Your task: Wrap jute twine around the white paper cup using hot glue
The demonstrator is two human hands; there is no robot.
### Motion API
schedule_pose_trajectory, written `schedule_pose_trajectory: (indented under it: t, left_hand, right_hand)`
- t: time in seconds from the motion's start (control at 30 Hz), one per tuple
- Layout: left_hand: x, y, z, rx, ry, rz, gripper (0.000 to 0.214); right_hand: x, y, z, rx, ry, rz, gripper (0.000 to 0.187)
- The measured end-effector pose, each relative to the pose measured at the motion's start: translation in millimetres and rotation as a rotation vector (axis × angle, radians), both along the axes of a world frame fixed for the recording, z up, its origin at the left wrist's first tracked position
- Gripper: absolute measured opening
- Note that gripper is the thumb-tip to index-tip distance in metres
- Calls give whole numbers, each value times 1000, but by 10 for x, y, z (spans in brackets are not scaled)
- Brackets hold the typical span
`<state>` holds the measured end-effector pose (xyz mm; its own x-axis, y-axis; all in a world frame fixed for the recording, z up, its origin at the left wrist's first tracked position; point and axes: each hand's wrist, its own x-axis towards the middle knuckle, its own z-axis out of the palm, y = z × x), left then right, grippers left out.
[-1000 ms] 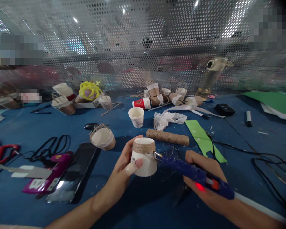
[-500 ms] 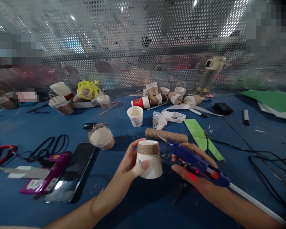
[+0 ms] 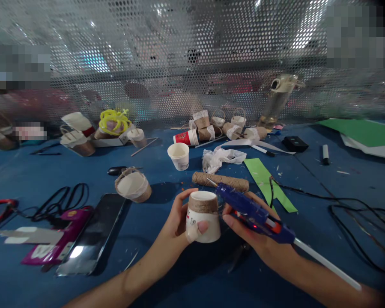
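My left hand [image 3: 179, 224] is closed round an upside-down white paper cup [image 3: 208, 228], its base facing up. Brown twine [image 3: 203, 206] is wound in a band round the cup's upper part. In my right hand [image 3: 246, 229] is a blue hot glue gun [image 3: 243, 205] with a white glue stick [image 3: 327, 263] running out of its back. The gun's metal nozzle points up and left, just above and behind the cup's base; I cannot tell whether it touches. Beyond the cup lies a roll of twine [image 3: 221, 181].
At left are a smartphone [image 3: 92, 235], a purple packet [image 3: 64, 239] and a twine-wrapped cup [image 3: 134, 186]. Behind stand a white paper cup [image 3: 178, 157] and crumpled white lace [image 3: 222, 159]. Green paper [image 3: 266, 182] and a black cable [image 3: 320, 199] lie at right. A perforated metal screen [image 3: 179, 64] closes the back.
My right hand has brought the glue gun left, closer to the cup. The cup has turned a little in my left hand, showing more of its print. The whole view has shifted slightly.
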<state>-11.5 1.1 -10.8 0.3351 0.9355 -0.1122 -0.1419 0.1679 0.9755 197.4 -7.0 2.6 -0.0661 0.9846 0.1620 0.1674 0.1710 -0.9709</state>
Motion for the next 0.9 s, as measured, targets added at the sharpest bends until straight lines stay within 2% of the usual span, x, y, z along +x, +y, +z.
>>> schedule_pose_trajectory:
  t: [0.17, 0.37, 0.67, 0.9]
  left_hand:
    - [-5, 5, -15, -2, -2, 2, 57]
    - [6, 5, 3, -31, -31, -3, 54]
    - [-4, -9, -51, -32, -54, -46, 52]
    - [3, -13, -18, -36, -61, -55, 50]
  right_hand:
    - [58, 32, 37, -84, -76, 42, 9]
    - [74, 43, 40, -153, -30, 55, 10]
    - [61, 52, 22, -156, 13, 40, 12]
    - [48, 56, -19, -157, 43, 19, 15]
